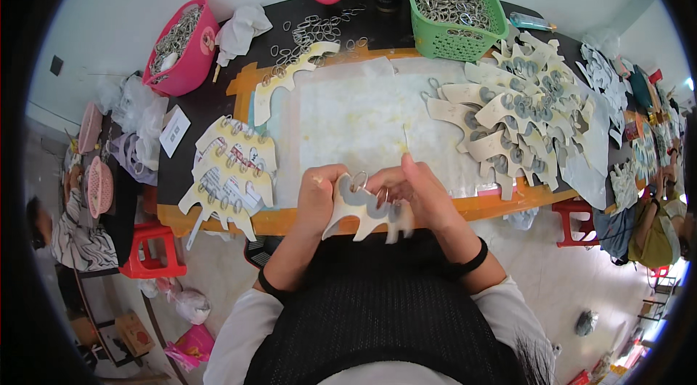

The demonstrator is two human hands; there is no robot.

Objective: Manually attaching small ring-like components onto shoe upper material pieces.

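Note:
In front of my body I hold up a cream cut-out piece (363, 216) with a scalloped edge and grey round patches. My left hand (318, 196) is closed on its left end. A metal ring (359, 181) stands at the piece's top edge. My right hand (417, 192) is at the right part of the piece, fingers curled and thumb raised; its fingertips are partly hidden and blurred. A thin pointed stick (405, 139) shows just above the right thumb; I cannot tell whether the hand holds it.
More cut-out pieces lie heaped at the right (519, 105), and ringed pieces (231, 167) overlap at the left. One curved piece (279, 83) lies beyond a pale sheet (348, 116). Loose rings (312, 30) are scattered near a pink basket (190, 73) and a green basket (454, 47).

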